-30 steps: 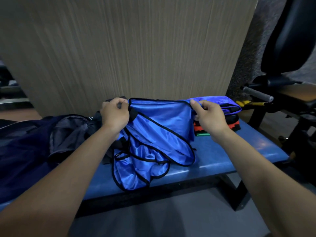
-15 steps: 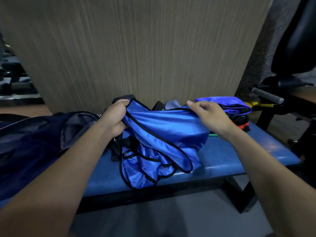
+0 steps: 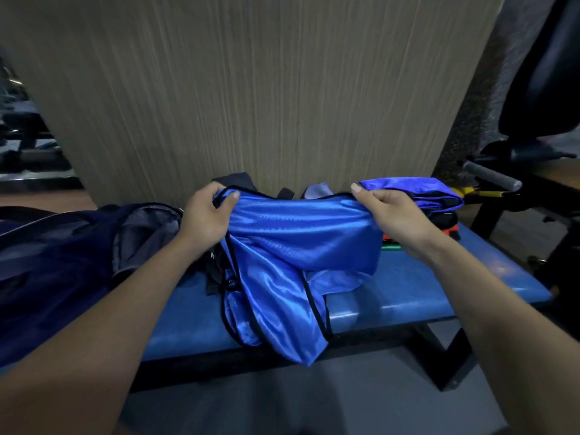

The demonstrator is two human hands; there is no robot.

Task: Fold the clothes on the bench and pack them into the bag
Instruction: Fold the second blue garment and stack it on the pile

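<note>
A shiny blue garment with black trim (image 3: 295, 246) is stretched between my hands over the blue bench (image 3: 423, 287). My left hand (image 3: 205, 216) pinches its upper left edge, and my right hand (image 3: 394, 216) grips its upper right edge. Its lower part hangs crumpled over the bench's front edge. A dark navy bag (image 3: 78, 246) lies open on the left end of the bench. Behind my right hand sits a stack of folded clothes (image 3: 417, 191), blue on top with black, red and green beneath.
A wood-grain panel (image 3: 251, 89) stands upright behind the bench. Dark clothing (image 3: 238, 178) lies behind the blue garment. Gym equipment with a padded seat and a grey handle (image 3: 489, 175) stands at the right. Grey floor lies below the bench.
My hands have pulled the blue garment's top edge taut and spread apart. The garment's lower part has bunched and slid further over the bench's front edge.
</note>
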